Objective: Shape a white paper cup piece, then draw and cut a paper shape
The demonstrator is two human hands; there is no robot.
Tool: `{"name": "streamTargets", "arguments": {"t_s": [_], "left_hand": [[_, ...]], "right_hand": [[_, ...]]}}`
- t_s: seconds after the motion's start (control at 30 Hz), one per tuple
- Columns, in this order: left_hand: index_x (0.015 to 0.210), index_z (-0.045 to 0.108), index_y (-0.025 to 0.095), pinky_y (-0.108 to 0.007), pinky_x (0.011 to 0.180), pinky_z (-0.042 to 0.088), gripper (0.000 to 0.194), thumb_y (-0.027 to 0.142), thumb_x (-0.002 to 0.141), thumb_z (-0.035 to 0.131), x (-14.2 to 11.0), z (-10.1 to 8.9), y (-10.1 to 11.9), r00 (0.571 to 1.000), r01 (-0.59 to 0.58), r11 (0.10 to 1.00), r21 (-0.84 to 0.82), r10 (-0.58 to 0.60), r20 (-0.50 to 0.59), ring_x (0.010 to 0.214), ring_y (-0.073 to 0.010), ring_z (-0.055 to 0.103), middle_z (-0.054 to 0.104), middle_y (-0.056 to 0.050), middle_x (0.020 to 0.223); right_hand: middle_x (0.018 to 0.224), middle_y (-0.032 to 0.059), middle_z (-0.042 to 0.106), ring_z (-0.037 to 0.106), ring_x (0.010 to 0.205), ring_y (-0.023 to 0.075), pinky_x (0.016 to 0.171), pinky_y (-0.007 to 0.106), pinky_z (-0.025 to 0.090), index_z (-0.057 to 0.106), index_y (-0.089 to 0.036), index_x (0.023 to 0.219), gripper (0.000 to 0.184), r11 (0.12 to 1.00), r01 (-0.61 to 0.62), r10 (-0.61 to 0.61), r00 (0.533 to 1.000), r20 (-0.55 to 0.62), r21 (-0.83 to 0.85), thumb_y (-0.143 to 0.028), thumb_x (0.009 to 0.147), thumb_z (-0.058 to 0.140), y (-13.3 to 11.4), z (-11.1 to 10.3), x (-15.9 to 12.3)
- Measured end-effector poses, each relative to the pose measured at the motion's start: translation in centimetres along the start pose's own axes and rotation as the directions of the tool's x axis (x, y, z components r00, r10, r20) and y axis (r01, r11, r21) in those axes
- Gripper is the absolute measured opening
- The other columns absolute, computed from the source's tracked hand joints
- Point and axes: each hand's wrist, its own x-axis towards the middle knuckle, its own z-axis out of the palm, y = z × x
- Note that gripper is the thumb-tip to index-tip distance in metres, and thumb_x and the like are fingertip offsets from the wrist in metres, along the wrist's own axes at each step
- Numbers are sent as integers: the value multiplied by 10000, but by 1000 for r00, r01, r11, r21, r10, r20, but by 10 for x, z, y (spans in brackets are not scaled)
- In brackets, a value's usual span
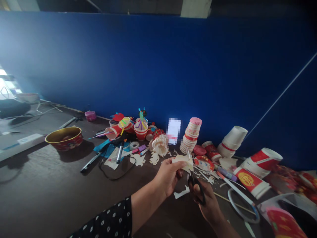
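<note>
A cream piece of paper [183, 162] is pinched between the thumb and fingers of my left hand [166, 177]. My right hand [206, 198] grips a pair of scissors [197, 186] by its dark handles, with the fingers closed round the loops. The scissors' blades point up and away from me, at the right edge of the paper; exactly how they meet it is hard to make out. Below the paper, a white scrap [181, 192] lies on the dark table [104, 205]. More paper cuttings [209, 178] are scattered just beyond my right hand.
Behind my hands stand a stack of paper cups [190, 137] and a lit, blurred-out screen [173, 131]. More cups [264, 162] lie to the right, near a roll of tape [244, 206]. Pens [120, 152], cup crafts [141, 130] and a red-gold bowl [63, 140] are leftward. A blue partition [148, 66] closes the back.
</note>
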Motion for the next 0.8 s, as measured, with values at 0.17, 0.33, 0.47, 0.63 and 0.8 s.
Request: {"name": "streamTargets", "arguments": {"t_s": [0.17, 0.33, 0.47, 0.63, 0.8], "left_hand": [[581, 504, 133, -165, 418, 270, 225, 137, 505, 716, 3, -3, -1, 999, -24, 999, 23, 24, -36, 420, -34, 382, 486, 39, 490], [557, 438, 160, -176, 417, 266, 287, 158, 493, 718, 4, -4, -2, 996, -32, 999, 37, 35, -87, 403, -39, 371, 441, 63, 449], [558, 457, 154, -178, 420, 261, 266, 178, 492, 713, 4, -4, 0, 996, -54, 997, 61, 58, -62, 403, -35, 361, 434, 65, 451], [581, 498, 144, -183, 428, 269, 235, 198, 497, 710, 3, -4, 2, 997, -72, 995, 76, 74, -33, 416, -37, 368, 446, 61, 470], [614, 549, 134, -188, 438, 284, 207, 197, 499, 709, 5, -5, 3, 996, -81, 994, 68, 83, -25, 423, -37, 373, 488, 47, 504]], "right_hand": [[539, -62, 272, 191, 468, 72, 413, 231, 167, 450, -186, 629, 403, 1000, -21, 21, 1000, 17, 3, -566, 756, 488, -1, 1, 0], [536, -62, 277, 201, 474, 75, 423, 233, 173, 442, -187, 609, 415, 1000, -4, 4, 1000, 27, -11, -572, 759, 480, -4, 2, -1], [527, -66, 271, 200, 466, 74, 420, 231, 172, 438, -190, 611, 408, 1000, -1, 1, 999, 32, 1, -566, 765, 475, -3, 2, 0], [529, -65, 274, 205, 464, 72, 415, 229, 168, 430, -190, 598, 422, 1000, -16, 16, 1000, 3, -5, -580, 745, 493, -2, 3, 0], [538, -61, 277, 207, 470, 74, 411, 226, 174, 441, -187, 609, 426, 999, -21, 22, 1000, 11, -48, -588, 748, 480, -5, 3, -1]]}}
